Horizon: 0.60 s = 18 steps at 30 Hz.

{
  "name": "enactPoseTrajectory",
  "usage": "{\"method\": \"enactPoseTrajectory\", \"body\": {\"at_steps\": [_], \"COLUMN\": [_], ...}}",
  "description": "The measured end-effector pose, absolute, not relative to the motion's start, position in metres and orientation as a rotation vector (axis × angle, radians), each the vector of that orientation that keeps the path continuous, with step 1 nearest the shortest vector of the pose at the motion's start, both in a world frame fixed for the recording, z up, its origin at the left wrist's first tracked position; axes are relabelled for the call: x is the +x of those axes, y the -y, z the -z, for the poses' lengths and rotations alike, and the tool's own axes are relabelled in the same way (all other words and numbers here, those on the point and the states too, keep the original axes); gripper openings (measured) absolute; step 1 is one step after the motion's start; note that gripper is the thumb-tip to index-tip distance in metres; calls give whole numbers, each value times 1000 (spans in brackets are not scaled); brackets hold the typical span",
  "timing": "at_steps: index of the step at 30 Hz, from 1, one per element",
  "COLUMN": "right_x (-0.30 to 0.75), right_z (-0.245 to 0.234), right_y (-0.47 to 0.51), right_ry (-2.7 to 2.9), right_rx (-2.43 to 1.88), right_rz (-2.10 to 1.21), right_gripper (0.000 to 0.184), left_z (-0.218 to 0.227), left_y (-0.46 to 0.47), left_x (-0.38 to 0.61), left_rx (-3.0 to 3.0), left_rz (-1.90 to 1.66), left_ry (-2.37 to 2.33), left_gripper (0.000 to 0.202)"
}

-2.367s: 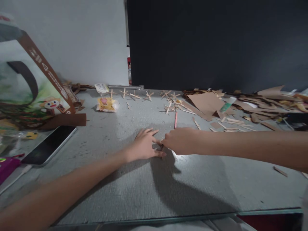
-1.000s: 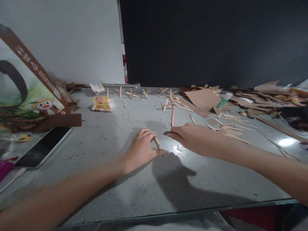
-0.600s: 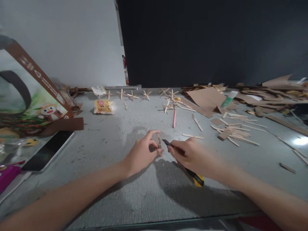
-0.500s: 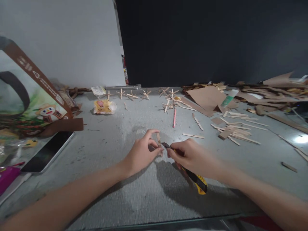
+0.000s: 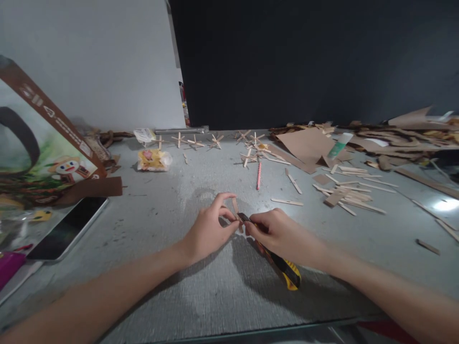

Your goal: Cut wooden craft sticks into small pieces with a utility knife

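Observation:
My left hand (image 5: 210, 228) pinches a short wooden stick (image 5: 235, 206) and holds it upright on the grey table (image 5: 222, 291). My right hand (image 5: 283, 234) grips a yellow and black utility knife (image 5: 278, 260). The knife's tip sits against the stick, just right of my left fingertips. Both hands are at the table's middle, almost touching.
Loose wooden sticks (image 5: 344, 191) and cardboard scraps (image 5: 304, 145) lie at the right. Small stick crosses (image 5: 215, 140) line the back edge. A pink pencil (image 5: 258, 175), a snack packet (image 5: 152, 160), a phone (image 5: 66, 228) and a printed box (image 5: 39, 148) are also on the table.
My right hand reached to the right, came back holding the utility knife and brought its tip to the stick. My left hand raised the stick from flat to upright.

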State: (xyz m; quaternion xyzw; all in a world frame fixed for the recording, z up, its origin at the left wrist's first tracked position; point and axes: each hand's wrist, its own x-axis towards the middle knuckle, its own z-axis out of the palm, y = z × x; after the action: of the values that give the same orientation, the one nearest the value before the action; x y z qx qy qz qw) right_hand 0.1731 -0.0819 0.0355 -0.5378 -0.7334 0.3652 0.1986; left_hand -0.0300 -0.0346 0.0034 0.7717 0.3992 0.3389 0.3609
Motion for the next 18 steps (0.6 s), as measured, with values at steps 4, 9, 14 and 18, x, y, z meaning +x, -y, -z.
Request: {"method": "enactPoseTrajectory", "body": {"at_steps": [4, 9, 14, 18], "right_x": [172, 171, 172, 172], "right_z": [-37, -38, -38, -37], "right_y": [82, 83, 83, 83], "right_ry": [2056, 2050, 2020, 2011], "right_rx": [-1501, -1496, -1508, -1519], "right_rz": [-1008, -1030, -1076, -1071], "right_gripper": [37, 38, 36, 35], "left_z": [-1, -1, -3, -4], "left_y": [34, 34, 34, 34], "left_x": [-31, -31, -31, -31], "left_rx": [2000, 1996, 1991, 1982], "left_rz": [-891, -879, -878, -893], "left_ry": [-1017, -1019, -1022, -1033], "left_gripper": [55, 57, 55, 54]}}
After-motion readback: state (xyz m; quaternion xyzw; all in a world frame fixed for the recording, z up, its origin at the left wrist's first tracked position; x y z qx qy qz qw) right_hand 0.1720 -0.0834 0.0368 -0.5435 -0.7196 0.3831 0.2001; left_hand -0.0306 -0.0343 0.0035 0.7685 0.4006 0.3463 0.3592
